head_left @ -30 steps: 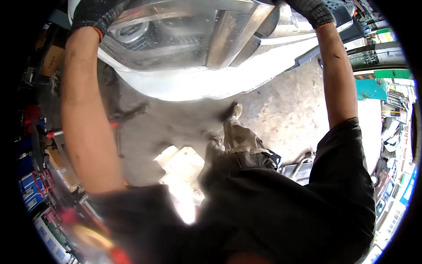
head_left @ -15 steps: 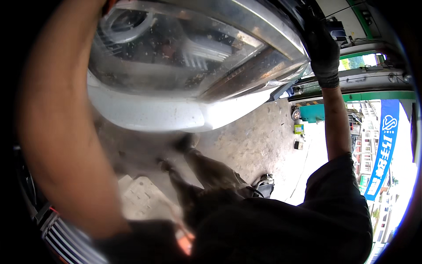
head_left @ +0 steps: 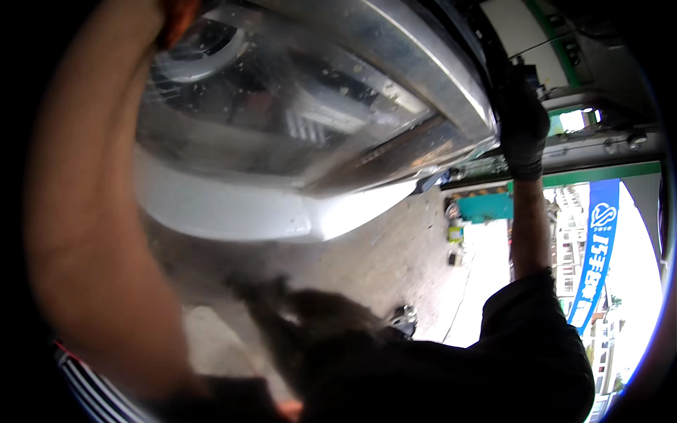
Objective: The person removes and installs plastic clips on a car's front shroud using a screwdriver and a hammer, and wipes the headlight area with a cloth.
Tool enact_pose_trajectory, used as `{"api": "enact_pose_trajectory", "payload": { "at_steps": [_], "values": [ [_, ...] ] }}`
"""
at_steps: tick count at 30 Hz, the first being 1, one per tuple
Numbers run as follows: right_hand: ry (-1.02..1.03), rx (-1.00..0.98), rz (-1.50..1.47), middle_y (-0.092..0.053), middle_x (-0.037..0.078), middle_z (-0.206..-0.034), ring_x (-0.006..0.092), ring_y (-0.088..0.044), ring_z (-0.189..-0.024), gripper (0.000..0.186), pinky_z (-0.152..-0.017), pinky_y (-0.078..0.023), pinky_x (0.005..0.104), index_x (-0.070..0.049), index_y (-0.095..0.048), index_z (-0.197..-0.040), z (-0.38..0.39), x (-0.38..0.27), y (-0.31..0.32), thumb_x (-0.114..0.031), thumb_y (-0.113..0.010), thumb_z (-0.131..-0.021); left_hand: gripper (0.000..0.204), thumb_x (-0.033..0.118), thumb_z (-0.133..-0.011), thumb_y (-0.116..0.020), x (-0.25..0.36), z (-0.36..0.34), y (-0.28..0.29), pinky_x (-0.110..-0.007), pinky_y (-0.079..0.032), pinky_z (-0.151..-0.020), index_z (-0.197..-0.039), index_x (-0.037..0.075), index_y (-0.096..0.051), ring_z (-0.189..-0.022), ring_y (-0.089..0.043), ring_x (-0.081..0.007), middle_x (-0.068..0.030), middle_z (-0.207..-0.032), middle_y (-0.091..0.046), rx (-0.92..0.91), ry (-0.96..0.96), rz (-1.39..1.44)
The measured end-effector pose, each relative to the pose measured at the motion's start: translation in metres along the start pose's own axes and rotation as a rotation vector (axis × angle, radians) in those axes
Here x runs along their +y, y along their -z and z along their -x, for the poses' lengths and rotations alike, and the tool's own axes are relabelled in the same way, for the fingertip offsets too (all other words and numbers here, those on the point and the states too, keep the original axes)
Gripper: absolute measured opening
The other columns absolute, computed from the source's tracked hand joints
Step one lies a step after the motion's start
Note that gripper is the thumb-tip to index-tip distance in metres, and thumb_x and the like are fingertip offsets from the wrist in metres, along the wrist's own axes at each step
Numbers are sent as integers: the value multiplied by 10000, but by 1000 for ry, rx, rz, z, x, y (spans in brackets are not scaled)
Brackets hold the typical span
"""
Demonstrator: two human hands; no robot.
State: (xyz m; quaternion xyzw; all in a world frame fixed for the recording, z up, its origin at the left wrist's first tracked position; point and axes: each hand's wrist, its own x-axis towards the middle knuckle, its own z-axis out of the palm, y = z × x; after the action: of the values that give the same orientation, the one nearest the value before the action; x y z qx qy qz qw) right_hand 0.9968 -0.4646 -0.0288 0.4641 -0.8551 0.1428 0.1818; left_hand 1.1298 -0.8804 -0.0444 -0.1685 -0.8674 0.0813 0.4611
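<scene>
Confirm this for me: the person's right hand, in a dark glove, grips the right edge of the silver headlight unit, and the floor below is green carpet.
Not quite. The head view shows the right hand in a dark glove at the right edge of the silver headlight unit, but the floor below is bare grey concrete, not green carpet.

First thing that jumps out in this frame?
The big clear-lensed car headlight fills the upper middle, with the pale bumper panel curving just below it. The right hand, in a dark glove, reaches up to the lamp's right end at the silver trim; whether it grips cannot be told. The bare left forearm sweeps blurred up the left side, its hand mostly out of frame.
</scene>
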Motion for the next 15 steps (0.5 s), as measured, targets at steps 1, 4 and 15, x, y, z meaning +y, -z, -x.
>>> {"api": "enact_pose_trajectory", "payload": {
  "at_steps": [1, 4, 15],
  "values": [
    [-19, -15, 57, -628, 166, -1454, 217, -603, -1318, 464, -1107, -491, 353, 45, -555, -1465, 0, -1, 1, 67, -610, -1004, 189, 109, -874, -644, 0, 0, 2, -420, -591, -838, -950, 95, -817, -903, -743, -318, -173, -912, -759, 4, -2, -10],
    [-8, -3, -70, -647, 158, -1434, 220, -619, -1306, 482, -1110, -483, 348, 39, -548, -1476, -6, -6, 4, 62, -617, -999, 183, 110, -873, -648, 6, 1, 5, -416, -593, -837, -937, 96, -819, -905, -745, -312, -169, -911, -761, 26, -12, -43],
    [135, 200, 51, -766, 142, -1217, 156, -720, -1074, 355, -928, -562, 307, 0, -683, -1347, -15, -19, -10, -121, -692, -1013, 165, 114, -873, -662, 15, 0, -3, -400, -600, -830, -890, 103, -826, -911, -755, -291, -153, -908, -767, 96, -98, -194]
  ]
}}
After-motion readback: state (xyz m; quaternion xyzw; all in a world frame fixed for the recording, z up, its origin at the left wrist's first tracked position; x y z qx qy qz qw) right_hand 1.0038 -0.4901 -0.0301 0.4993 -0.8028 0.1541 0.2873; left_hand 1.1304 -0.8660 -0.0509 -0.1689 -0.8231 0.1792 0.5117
